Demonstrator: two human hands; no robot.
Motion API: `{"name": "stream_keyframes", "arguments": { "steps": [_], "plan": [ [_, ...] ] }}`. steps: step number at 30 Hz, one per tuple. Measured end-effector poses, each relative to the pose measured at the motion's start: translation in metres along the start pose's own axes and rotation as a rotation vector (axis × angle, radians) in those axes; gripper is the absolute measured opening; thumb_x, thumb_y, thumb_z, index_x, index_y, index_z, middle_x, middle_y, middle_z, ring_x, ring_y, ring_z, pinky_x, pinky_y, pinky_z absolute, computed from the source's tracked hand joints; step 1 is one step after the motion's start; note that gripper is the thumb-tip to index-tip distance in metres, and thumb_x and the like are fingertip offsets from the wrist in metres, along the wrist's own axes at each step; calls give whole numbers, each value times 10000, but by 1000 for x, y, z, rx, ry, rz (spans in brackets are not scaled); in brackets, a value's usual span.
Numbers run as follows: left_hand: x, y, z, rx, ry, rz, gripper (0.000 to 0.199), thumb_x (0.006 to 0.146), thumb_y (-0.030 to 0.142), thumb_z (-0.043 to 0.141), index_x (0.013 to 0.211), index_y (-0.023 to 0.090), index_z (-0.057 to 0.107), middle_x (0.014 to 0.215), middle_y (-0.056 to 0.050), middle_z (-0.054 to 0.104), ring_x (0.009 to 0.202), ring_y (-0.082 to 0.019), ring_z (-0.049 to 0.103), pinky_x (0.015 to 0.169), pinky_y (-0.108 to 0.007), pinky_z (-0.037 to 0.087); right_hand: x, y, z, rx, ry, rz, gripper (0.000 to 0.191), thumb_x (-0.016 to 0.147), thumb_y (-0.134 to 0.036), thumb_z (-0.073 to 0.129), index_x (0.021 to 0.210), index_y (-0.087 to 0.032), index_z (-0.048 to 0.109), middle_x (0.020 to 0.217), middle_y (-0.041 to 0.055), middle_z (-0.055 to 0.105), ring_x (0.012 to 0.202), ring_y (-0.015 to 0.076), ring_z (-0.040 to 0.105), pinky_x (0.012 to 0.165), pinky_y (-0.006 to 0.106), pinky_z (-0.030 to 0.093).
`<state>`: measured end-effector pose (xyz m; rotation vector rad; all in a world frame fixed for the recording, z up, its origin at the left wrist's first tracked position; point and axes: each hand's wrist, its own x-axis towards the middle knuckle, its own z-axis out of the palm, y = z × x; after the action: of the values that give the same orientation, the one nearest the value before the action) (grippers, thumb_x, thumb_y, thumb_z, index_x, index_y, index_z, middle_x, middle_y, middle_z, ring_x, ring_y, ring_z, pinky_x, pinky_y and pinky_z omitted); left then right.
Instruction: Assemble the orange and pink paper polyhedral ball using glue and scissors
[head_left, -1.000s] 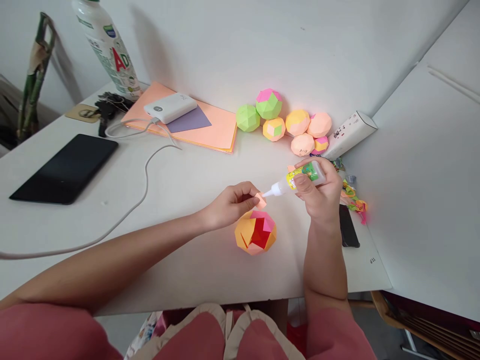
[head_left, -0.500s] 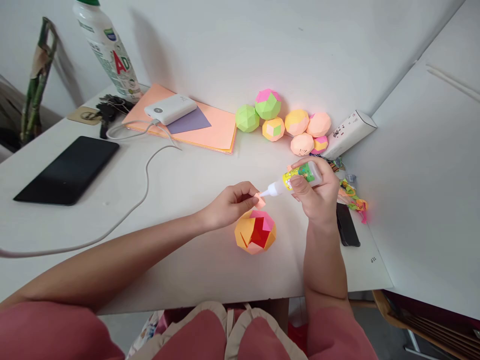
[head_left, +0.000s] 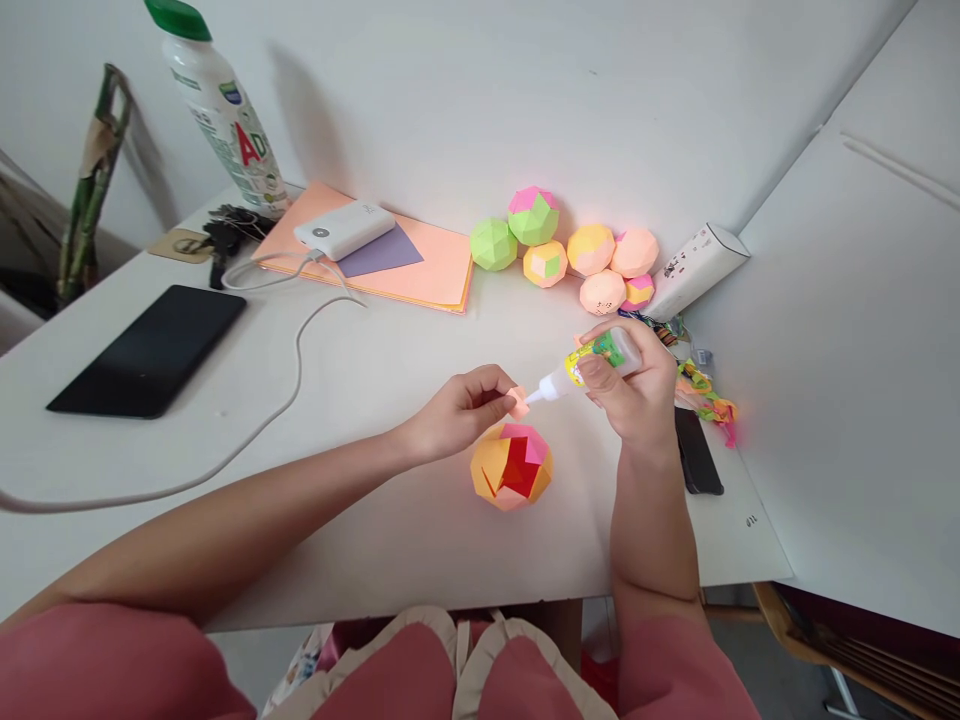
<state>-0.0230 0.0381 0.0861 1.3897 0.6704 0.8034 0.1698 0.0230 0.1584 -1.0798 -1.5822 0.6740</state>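
Between the thumb and fingers of my left hand [head_left: 466, 408] is a small peach paper piece [head_left: 519, 402]. My right hand [head_left: 634, 385] is wrapped round a glue bottle [head_left: 556, 382] with a yellow and green label, tilted so that its thin nozzle meets the right part of the paper piece. Just below the paper, an orange, pink and peach paper ball [head_left: 489, 465] rests on the white table [head_left: 360, 540]; its top is open and shows a red inside.
Several finished paper balls [head_left: 534, 216] sit by the wall beside a white box [head_left: 701, 270]. Peach sheets [head_left: 442, 262] carry a white power bank [head_left: 345, 230] with a cable. A black tablet [head_left: 150, 350] lies left, a dark phone [head_left: 697, 452] right, a tall bottle [head_left: 225, 120] back left.
The glue nozzle has shifted from the upper part of the paper piece to its right part. The camera view has tilted slightly. Both hands keep their hold.
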Motion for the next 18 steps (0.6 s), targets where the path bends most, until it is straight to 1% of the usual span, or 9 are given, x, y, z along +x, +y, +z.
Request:
{"name": "stream_keyframes", "arguments": {
  "steps": [5,10,15,18],
  "plan": [
    [0,0,0,12,-7,-7,267,850,443,652,816,179,637,896,-50,632,842,-176,579,753,-307,467,0,0,0,4,24,-19,363,750,-522,789,845,-213,623,701,-24,574,549,84,504,451,223,392],
    [0,-1,0,7,7,2,251,859,427,642,810,181,634,903,-45,634,827,-165,580,748,-298,465,0,-1,-1,2,-12,10,368,744,-518,795,837,-209,619,688,-26,571,537,81,491,439,220,385],
    [0,-2,-1,12,5,3,243,863,417,638,823,178,649,898,-46,629,837,-171,574,761,-305,464,1,0,0,16,32,-9,375,741,-526,795,844,-211,619,699,-24,556,555,83,500,434,215,382],
    [0,-1,-1,12,3,17,237,867,407,640,827,174,654,905,-49,628,828,-167,568,755,-302,456,0,2,-1,19,35,-8,359,751,-511,793,846,-211,622,725,-18,570,564,82,502,437,215,387]
  ]
}}
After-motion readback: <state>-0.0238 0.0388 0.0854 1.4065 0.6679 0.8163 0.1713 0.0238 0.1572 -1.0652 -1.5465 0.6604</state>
